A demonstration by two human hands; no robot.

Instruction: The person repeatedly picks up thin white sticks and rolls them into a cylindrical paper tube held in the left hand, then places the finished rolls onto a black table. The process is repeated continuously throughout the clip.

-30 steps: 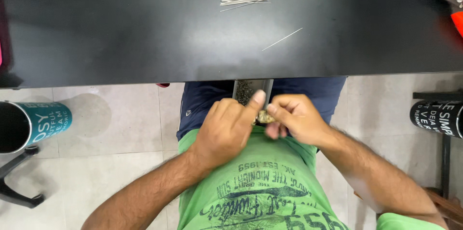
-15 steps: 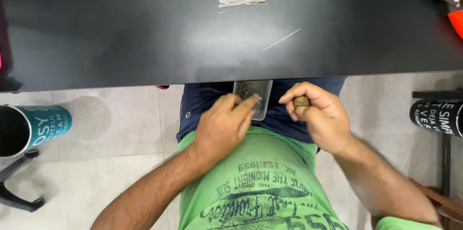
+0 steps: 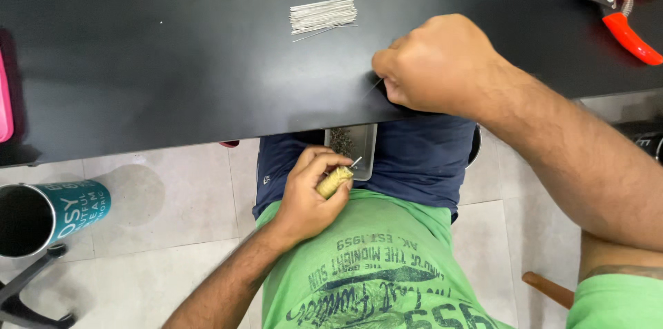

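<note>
My left hand [image 3: 311, 194] is over my lap and grips a small tan roll [image 3: 335, 182] with a thin white tip poking out of its end. Just above it, a small metal tray [image 3: 364, 144] of dark bits rests on my lap under the table edge. My right hand [image 3: 435, 63] lies on the black table [image 3: 173, 60] near its front edge, with the fingers pinched on a thin white stick [image 3: 373, 87]. A bundle of white sticks [image 3: 323, 15] lies further back on the table.
Red-handled cutters [image 3: 625, 15] lie at the table's far right. A pink object [image 3: 4, 104] shows at the left edge. A teal and black cup [image 3: 52, 215] stands on the left beside the tiled floor, and a wooden leg [image 3: 549, 289] shows at lower right.
My right hand has left the roll at my lap and reached up onto the table, where a loose stick lay. My left hand keeps the roll over my lap.
</note>
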